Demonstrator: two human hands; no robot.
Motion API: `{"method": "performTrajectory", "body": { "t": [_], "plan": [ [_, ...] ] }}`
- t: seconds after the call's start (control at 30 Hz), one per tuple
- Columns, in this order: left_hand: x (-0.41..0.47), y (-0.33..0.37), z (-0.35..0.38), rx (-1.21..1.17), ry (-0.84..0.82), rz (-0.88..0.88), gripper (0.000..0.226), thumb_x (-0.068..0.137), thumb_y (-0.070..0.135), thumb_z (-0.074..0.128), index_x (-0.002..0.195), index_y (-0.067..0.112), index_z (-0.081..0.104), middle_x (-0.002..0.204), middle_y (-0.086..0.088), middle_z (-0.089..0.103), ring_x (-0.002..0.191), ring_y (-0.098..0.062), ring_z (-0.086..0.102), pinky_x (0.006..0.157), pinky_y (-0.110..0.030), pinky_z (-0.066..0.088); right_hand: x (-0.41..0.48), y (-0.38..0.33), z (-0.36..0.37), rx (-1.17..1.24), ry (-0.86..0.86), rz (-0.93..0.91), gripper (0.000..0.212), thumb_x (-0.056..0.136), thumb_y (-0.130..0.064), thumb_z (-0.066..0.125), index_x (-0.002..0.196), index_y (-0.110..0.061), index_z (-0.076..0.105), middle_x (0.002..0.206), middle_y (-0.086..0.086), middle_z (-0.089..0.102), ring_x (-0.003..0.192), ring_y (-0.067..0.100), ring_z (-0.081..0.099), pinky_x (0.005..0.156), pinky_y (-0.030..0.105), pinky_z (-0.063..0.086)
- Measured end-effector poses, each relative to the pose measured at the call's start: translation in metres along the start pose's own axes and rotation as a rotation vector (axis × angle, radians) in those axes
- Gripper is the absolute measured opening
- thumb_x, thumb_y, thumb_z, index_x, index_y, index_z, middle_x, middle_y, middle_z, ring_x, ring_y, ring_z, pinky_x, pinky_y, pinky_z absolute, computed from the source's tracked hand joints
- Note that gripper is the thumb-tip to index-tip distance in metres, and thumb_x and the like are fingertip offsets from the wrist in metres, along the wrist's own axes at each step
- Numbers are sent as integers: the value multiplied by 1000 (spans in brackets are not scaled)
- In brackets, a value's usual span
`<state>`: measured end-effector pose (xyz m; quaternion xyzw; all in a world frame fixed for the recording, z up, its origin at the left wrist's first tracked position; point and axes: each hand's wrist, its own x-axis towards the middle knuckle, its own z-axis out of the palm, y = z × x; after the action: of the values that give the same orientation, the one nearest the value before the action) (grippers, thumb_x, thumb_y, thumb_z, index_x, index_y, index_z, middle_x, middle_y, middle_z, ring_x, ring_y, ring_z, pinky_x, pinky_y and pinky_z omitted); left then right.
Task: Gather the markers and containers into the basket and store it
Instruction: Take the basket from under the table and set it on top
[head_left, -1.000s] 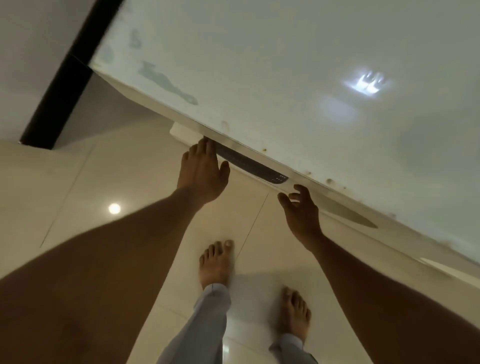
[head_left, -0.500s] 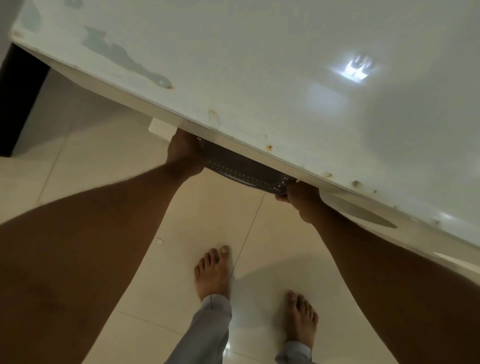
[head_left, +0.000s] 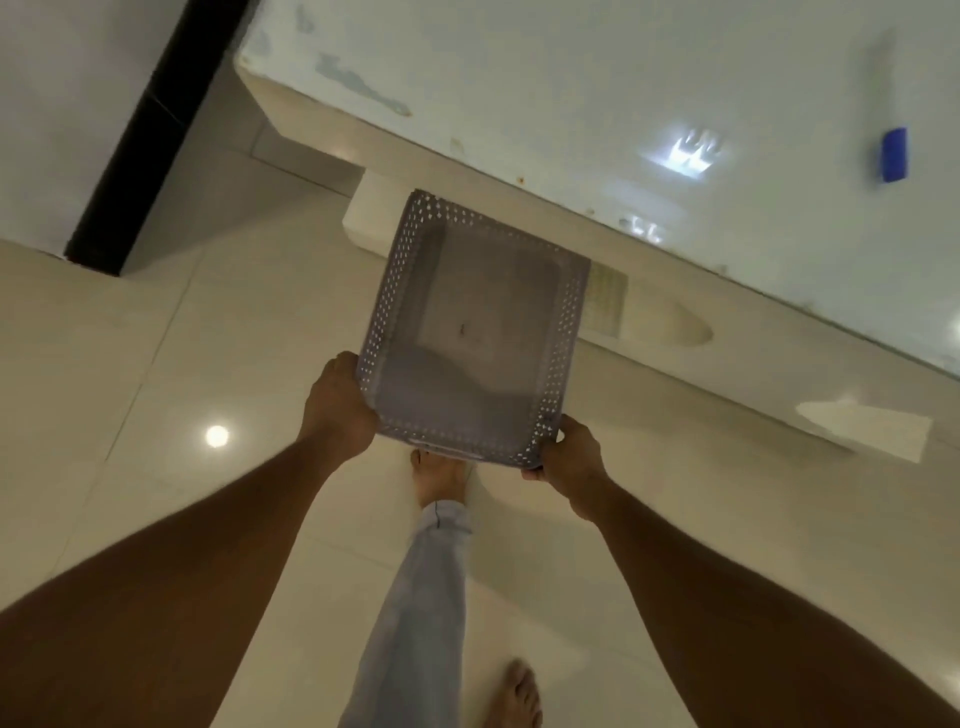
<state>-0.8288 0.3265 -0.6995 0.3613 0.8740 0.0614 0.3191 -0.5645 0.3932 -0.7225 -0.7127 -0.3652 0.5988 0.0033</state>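
The left hand (head_left: 337, 410) and right hand (head_left: 569, 457) each grip a near corner of the empty grey basket (head_left: 483, 322), held over the floor by the table (head_left: 519, 78) edge; fetching seems done, so next it probably needs setting up on the table near the blue object (head_left: 893, 154).

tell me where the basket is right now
Head view, mid-frame: the basket is held above the floor, left hand and right hand gripping its near corners, its far end near the table edge.

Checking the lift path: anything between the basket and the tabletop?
The left hand and right hand grip the basket. Only the table's edge sits close by its far end; nothing else visible is in the way. A blue object lies far right on top.
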Motion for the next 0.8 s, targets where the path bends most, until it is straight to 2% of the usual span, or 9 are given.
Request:
{"method": "performTrajectory", "body": {
  "t": [0.07, 0.13, 0.3, 0.43, 0.6, 0.8],
  "plan": [
    [-42, 2, 1, -94, -27, -4, 34, 76, 1, 63, 109, 6, 53, 105, -8, 55, 90, -30, 55, 77, -40, 49, -34, 23, -4, -8, -25, -8, 34, 91, -3, 52, 124, -9, 58, 105, 15, 69, 61, 25, 68, 61, 35, 62],
    [-82, -12, 6, -93, -37, -24, 36, 77, 1, 63, 112, 5, 54, 110, -13, 58, 96, -34, 57, 77, -40, 49, -67, 42, -12, -25, -36, -25, 33, 91, -3, 49, 123, -8, 58, 108, 15, 68, 61, 25, 69, 57, 31, 61],
    [-197, -12, -23, -159, -42, -14, 34, 77, 0, 58, 109, 6, 54, 109, -13, 59, 97, -34, 59, 82, -44, 52, -164, 86, -44, -31, -46, -64, 35, 93, -6, 47, 128, -6, 56, 111, 16, 66, 64, 25, 71, 62, 35, 62],
    [-273, -1, -68, -193, -52, 48, 26, 83, 8, 58, 108, 9, 55, 108, -10, 58, 91, -27, 58, 77, -39, 50, -245, 97, -71, -5, -63, -87, 39, 93, -3, 47, 132, -5, 53, 111, 18, 66, 64, 26, 71, 63, 36, 62],
    [-311, 38, -137, -173, -41, 130, 32, 81, 0, 54, 112, 6, 53, 111, -10, 58, 90, -23, 52, 75, -32, 41, -303, 62, -103, 18, -84, -147, 41, 91, 1, 44, 131, -5, 54, 109, 17, 67, 66, 28, 73, 64, 38, 62],
    [-287, 105, -203, -218, 48, 205, 31, 81, 1, 56, 110, 11, 53, 106, -6, 58, 89, -25, 58, 74, -39, 52, -309, -35, -148, 11, -29, -268, 33, 94, -1, 47, 125, -3, 58, 112, 21, 67, 60, 28, 71, 59, 34, 60]
  ]
}}
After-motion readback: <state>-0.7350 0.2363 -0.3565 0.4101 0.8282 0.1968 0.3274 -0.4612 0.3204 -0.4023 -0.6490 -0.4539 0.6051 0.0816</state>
